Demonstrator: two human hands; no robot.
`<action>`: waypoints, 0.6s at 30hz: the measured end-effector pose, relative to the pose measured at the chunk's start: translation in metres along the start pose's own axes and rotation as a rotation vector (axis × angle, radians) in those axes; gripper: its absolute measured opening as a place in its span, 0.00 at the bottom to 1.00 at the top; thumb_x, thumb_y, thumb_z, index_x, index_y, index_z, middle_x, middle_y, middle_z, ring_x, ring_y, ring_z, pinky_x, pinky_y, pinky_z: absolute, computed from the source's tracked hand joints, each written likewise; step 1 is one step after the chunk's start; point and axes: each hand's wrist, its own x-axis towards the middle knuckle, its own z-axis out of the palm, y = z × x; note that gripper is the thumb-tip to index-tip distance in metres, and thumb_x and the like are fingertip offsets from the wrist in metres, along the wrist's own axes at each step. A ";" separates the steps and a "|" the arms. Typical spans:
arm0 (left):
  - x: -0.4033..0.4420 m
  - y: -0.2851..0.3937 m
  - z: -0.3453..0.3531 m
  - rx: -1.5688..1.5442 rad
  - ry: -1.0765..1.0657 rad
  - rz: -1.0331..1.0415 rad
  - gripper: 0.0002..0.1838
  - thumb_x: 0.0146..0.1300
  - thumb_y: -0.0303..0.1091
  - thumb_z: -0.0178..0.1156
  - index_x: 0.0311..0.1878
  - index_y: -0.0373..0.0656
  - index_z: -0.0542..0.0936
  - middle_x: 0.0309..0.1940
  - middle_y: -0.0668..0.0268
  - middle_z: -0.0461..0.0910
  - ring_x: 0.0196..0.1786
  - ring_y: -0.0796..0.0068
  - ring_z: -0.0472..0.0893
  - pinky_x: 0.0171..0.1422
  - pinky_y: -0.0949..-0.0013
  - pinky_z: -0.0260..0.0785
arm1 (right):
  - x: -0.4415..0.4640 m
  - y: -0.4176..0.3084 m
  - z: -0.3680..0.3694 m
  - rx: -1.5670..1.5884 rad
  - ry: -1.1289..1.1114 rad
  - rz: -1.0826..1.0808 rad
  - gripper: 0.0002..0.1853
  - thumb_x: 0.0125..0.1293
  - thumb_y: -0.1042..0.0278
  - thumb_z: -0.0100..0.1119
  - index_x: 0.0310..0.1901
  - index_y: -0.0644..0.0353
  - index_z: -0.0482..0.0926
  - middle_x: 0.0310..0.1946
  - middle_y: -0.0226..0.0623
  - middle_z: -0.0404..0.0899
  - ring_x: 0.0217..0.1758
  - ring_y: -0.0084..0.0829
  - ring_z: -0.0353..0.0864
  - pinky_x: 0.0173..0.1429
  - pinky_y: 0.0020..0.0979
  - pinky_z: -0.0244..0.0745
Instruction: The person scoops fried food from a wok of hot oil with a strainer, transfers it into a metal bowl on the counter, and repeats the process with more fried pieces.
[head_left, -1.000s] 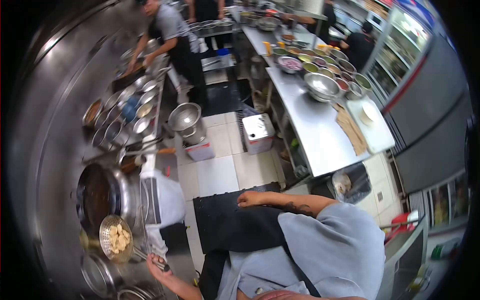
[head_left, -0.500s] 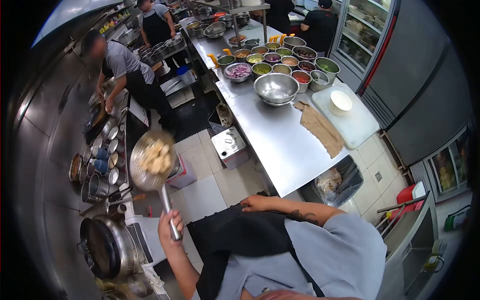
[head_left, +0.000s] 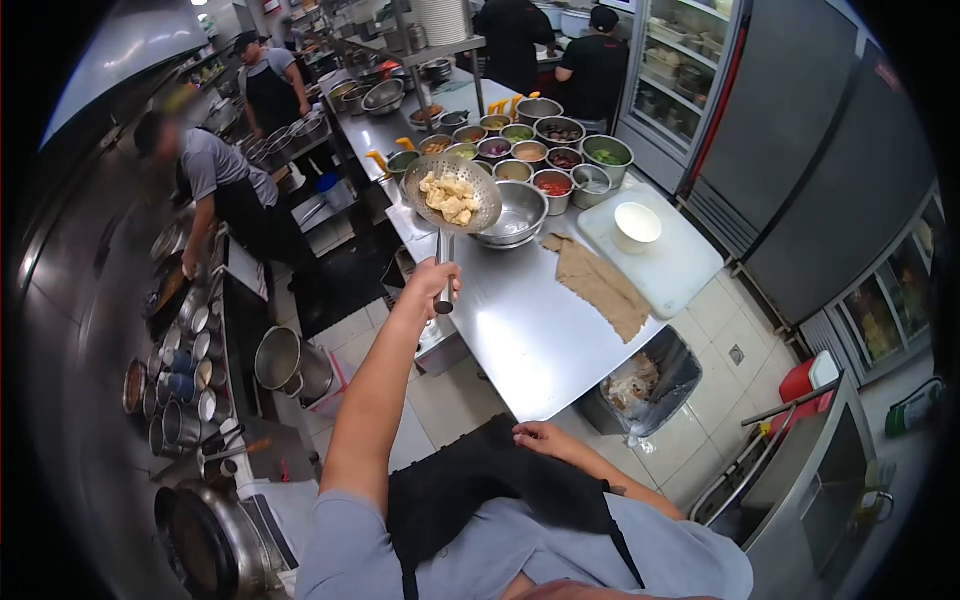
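My left hand (head_left: 437, 285) is closed round the metal handle of a perforated skimmer (head_left: 485, 205). Pale golden chunks of food (head_left: 450, 198) lie in its round bowl. The skimmer is held up over the left side of the steel table (head_left: 510, 320), and in view it overlaps a steel mixing bowl (head_left: 522, 212). Whether the two touch cannot be told. My right hand (head_left: 540, 437) hangs low beside the table's near corner, its fingers loosely apart and holding nothing.
Several steel containers of cut ingredients (head_left: 553, 185) crowd the table's far part. A brown cloth (head_left: 600, 285) and a white cutting board (head_left: 675, 265) with a white bowl (head_left: 637, 226) lie at right. Below is a bin (head_left: 675, 375). At left a co-worker (head_left: 230, 175) stands by the stove.
My left hand has swung the skimmer and its food from over the floor on the left to over the table. A steel pot on the left is now uncovered. My right hand stays low.
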 end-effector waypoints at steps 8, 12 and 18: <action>0.048 -0.020 0.026 0.738 0.246 0.277 0.19 0.51 0.26 0.57 0.46 0.28 0.69 0.31 0.47 0.78 0.31 0.54 0.81 0.36 0.57 0.74 | -0.020 -0.003 -0.006 0.178 0.070 -0.003 0.19 0.68 0.61 0.56 0.54 0.66 0.76 0.34 0.34 0.82 0.36 0.21 0.79 0.43 0.25 0.75; 0.038 -0.016 0.029 0.976 0.325 0.427 0.21 0.52 0.26 0.57 0.49 0.28 0.67 0.39 0.35 0.78 0.44 0.42 0.81 0.50 0.57 0.73 | -0.014 0.007 -0.009 0.072 0.079 -0.086 0.20 0.67 0.58 0.57 0.53 0.66 0.77 0.33 0.36 0.82 0.34 0.23 0.80 0.41 0.27 0.76; 0.037 -0.013 0.027 0.462 0.201 0.356 0.23 0.52 0.28 0.59 0.50 0.28 0.67 0.31 0.52 0.78 0.30 0.57 0.80 0.32 0.57 0.74 | -0.008 -0.023 -0.008 -0.010 0.001 0.016 0.21 0.66 0.57 0.58 0.54 0.65 0.77 0.37 0.39 0.83 0.37 0.28 0.82 0.45 0.30 0.77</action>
